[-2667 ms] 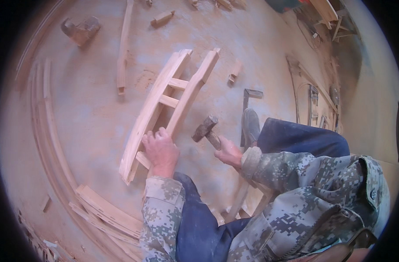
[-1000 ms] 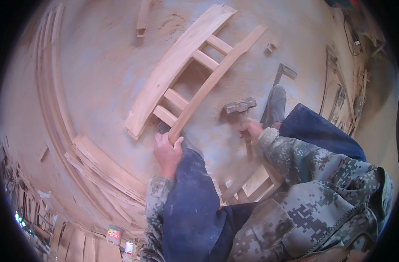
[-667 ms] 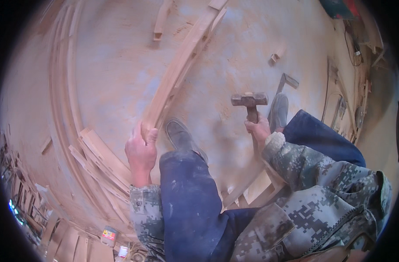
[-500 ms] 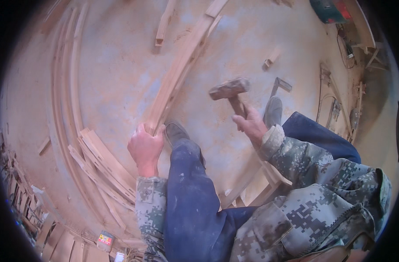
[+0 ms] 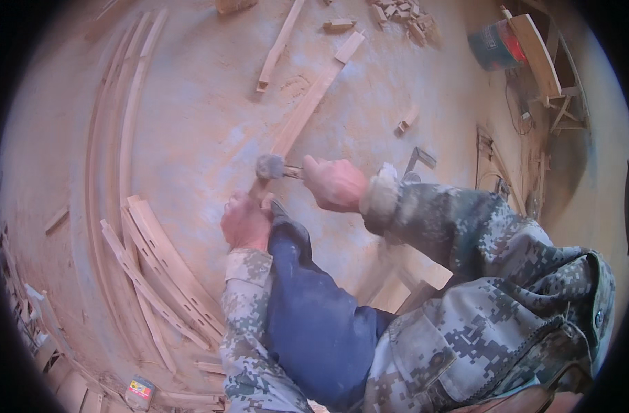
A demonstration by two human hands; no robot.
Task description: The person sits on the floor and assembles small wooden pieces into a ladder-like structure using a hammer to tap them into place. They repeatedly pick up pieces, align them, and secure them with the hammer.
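Note:
A long pale wooden bar slants from near my shoe up toward the far side of the floor. Fingers wrapped round its near end, my left hand grips it. A hammer with a blunt grey head is over the bar, just beyond my left hand. My right hand is closed round its short wooden handle. The head hides part of the bar, and whether the two touch I cannot tell.
Long strips and a stack of slotted slats lie at the left. A metal square and a small wooden block are on the right. Offcuts and a dark bucket stand farther off. A tin sits near left.
My right hand has swung the hammer leftward, from clear of the bar to over it. My left hand still grips the bar's near end. The view has shifted, showing more of the far floor.

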